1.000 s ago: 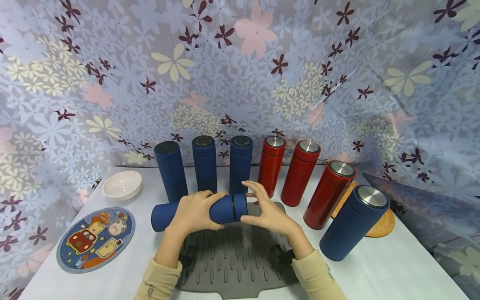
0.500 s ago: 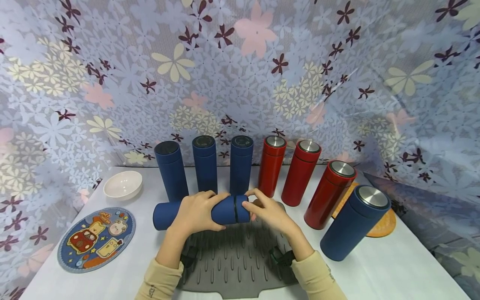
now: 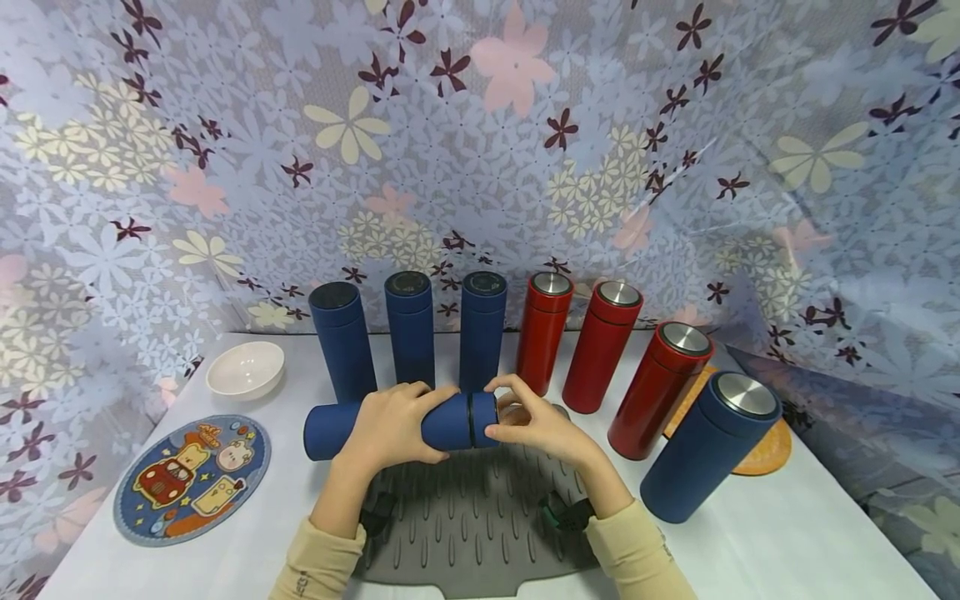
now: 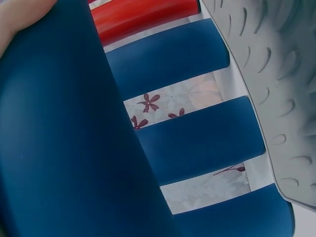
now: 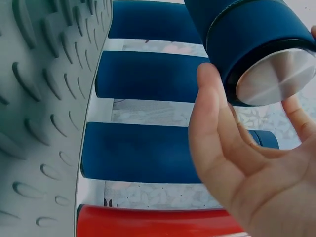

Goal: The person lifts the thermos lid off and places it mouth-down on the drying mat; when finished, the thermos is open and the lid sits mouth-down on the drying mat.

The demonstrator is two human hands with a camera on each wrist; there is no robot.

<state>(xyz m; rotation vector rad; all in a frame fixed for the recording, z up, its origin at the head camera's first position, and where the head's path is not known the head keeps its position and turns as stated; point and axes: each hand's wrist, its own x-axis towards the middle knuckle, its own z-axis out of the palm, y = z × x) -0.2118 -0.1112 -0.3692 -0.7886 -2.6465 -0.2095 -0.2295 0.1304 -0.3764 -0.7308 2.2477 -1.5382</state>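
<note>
With the blue bottle point(image 3: 447, 421) gripped sideways by the left hand point(image 3: 393, 425) above the far part of the grey mat point(image 3: 465, 517), its right-end lid point(image 3: 484, 419) is ringed by the curled fingers of the right hand point(image 3: 546, 432), spread wider than half a second ago, so seemingly held only loosely.

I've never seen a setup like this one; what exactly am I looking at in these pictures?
There is no machine, just a person's bare hands. The wide view comes from a head-worn camera; the close views come from a camera on each wrist. The left hand grips a blue bottle sideways above a grey ridged mat. The right hand curves around its lid; firm contact is unclear. The white table also bears four upright blue bottles, three red ones and a white bowl.
</note>
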